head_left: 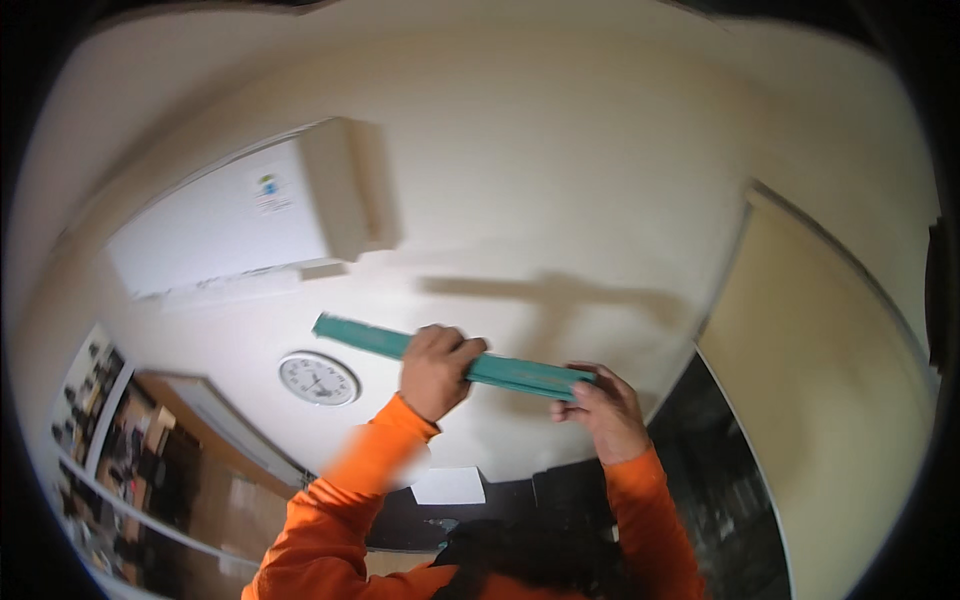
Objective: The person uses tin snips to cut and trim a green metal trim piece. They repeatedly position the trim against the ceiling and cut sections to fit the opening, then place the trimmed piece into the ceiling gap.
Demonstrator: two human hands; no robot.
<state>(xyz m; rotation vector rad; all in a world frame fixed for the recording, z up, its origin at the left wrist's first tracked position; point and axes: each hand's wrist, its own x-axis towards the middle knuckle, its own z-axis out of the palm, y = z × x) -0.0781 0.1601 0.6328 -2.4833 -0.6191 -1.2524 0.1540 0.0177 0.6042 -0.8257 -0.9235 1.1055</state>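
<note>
1. So a person's holding a green bar up in front of the wall, and it's tilting down a bit toward the right.
2. Left hand is gripping it near the middle, fingers wrapping around.
3. Right hand is pinching the right end, thumb on the near side.
4. The bar's other end is sticking out past the left hand, showing just above the clock.
5. White AC is hanging up left, pale blind hanging off to the right.
6. Orange sleeves are covering both arms.
</note>
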